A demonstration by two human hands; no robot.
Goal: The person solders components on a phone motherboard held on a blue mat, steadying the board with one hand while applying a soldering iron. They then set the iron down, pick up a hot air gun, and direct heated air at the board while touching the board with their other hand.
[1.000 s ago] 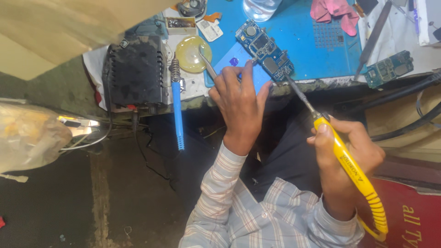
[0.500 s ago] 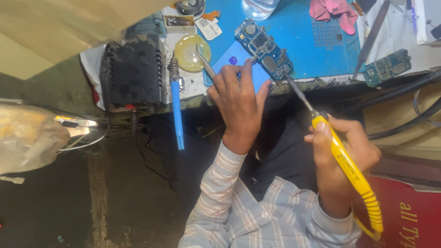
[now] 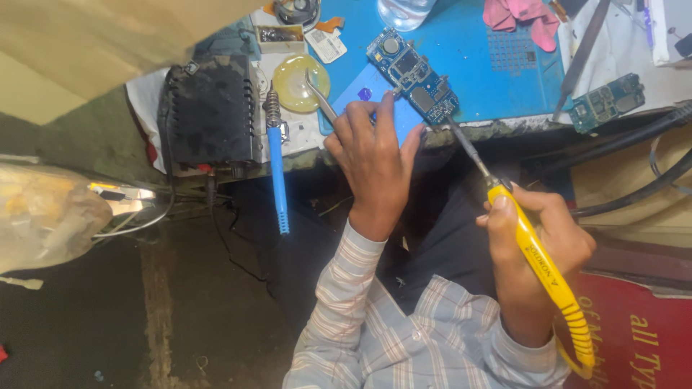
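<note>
A blue-green phone circuit board (image 3: 409, 70) lies on a blue work mat (image 3: 476, 65) at the bench's near edge. My left hand (image 3: 375, 155) rests at the mat's edge, shut on metal tweezers (image 3: 319, 94). Their rear end sticks out to the upper left, and the fingertips touch the board's lower side. My right hand (image 3: 537, 241) grips a yellow-handled soldering iron (image 3: 537, 263). Its thin metal shaft reaches up-left and its tip meets the board's lower right corner.
A blue-handled soldering iron (image 3: 276, 169) hangs in a spring stand beside a black box unit (image 3: 209, 112). A round yellow tin (image 3: 299, 83), a second circuit board (image 3: 607, 101), a pink cloth (image 3: 522, 14) and black cables (image 3: 634, 140) surround the mat. A plastic bag (image 3: 43, 216) sits left.
Both hands stay almost where they were at the board. My right hand and the yellow iron have shifted slightly down and to the left.
</note>
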